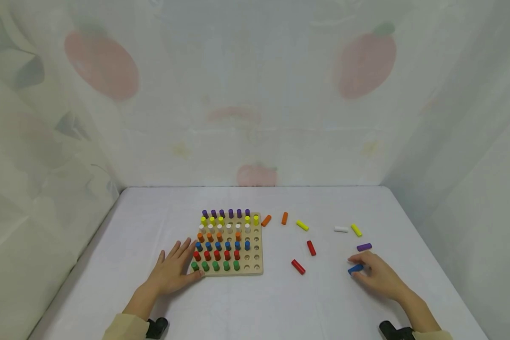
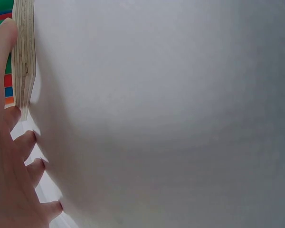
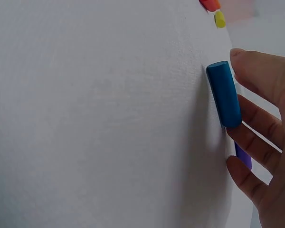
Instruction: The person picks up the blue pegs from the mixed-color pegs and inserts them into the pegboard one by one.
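Note:
My left hand (image 1: 170, 273) lies at the near left corner of a wooden pegboard (image 1: 255, 270), fingers spread. Its thumb touches the near edge, and the other fingertips rest around the left side and on the cloth. Rows of purple, yellow, white, orange, blue, red and green pegs (image 1: 216, 266) stand upright in the board. Far to the right, my right hand (image 1: 379, 277) is over a blue peg (image 3: 224, 95), which lies between the thumb and the fingers. In the right wrist view a small gap shows between thumb and peg, while fingertips are right behind it.
Loose pegs lie between board and right hand: orange pegs (image 1: 284, 218), a yellow peg (image 1: 302, 225) and red pegs (image 1: 298, 267). Beyond the right hand are a white peg (image 1: 341, 229), another yellow peg (image 1: 356, 230) and a purple peg (image 1: 364, 247). Patterned curtains surround the white-covered table (image 1: 161, 208).

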A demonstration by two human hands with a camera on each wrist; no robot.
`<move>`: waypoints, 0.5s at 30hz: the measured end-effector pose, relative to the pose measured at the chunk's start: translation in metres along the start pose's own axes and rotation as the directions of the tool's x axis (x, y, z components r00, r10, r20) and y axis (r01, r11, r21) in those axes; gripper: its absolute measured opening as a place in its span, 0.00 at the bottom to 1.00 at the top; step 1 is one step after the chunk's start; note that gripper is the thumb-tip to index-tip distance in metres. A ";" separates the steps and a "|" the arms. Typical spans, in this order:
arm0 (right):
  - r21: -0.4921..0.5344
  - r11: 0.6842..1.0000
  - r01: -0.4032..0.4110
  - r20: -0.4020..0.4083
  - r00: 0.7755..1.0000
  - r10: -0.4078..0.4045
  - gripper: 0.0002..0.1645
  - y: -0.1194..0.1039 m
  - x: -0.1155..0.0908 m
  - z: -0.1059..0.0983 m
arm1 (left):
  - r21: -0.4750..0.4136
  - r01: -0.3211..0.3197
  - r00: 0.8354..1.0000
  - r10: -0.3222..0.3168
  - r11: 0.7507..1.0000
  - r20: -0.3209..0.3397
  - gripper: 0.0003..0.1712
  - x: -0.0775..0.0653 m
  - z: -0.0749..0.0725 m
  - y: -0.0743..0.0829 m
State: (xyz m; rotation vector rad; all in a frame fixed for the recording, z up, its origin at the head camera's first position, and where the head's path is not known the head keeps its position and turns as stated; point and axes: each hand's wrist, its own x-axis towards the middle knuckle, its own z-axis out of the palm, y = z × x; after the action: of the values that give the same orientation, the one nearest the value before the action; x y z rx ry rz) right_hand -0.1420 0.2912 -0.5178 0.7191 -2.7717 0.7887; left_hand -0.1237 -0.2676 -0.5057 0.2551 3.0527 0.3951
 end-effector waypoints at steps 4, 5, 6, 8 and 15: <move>-0.010 1.000 -0.005 0.010 1.000 0.005 0.21 -0.001 -0.001 0.001 | -0.002 0.003 1.000 -0.003 1.000 0.001 0.55 0.000 0.001 -0.001; -0.014 1.000 -0.009 0.012 1.000 0.009 0.21 -0.001 -0.001 0.001 | -0.003 0.003 1.000 -0.003 1.000 0.000 0.55 0.000 0.000 -0.001; -0.018 1.000 -0.013 0.014 1.000 0.013 0.21 -0.001 -0.001 0.001 | -0.003 0.003 1.000 -0.003 1.000 0.001 0.55 0.000 0.000 -0.001; -0.029 0.999 -0.022 0.017 1.000 0.022 0.20 -0.002 -0.001 0.002 | -0.005 0.004 1.000 -0.004 1.000 0.000 0.55 0.000 0.000 -0.001; -0.049 0.998 -0.040 0.024 0.999 0.042 0.18 -0.003 0.000 0.003 | -0.006 0.001 1.000 -0.001 1.000 -0.002 0.55 0.000 0.003 -0.002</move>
State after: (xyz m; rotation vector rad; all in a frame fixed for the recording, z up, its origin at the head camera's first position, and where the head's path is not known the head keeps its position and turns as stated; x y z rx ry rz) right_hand -0.1405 0.2874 -0.5190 0.6697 -2.8257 0.7214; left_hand -0.1243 -0.2690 -0.5090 0.2525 3.0525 0.4046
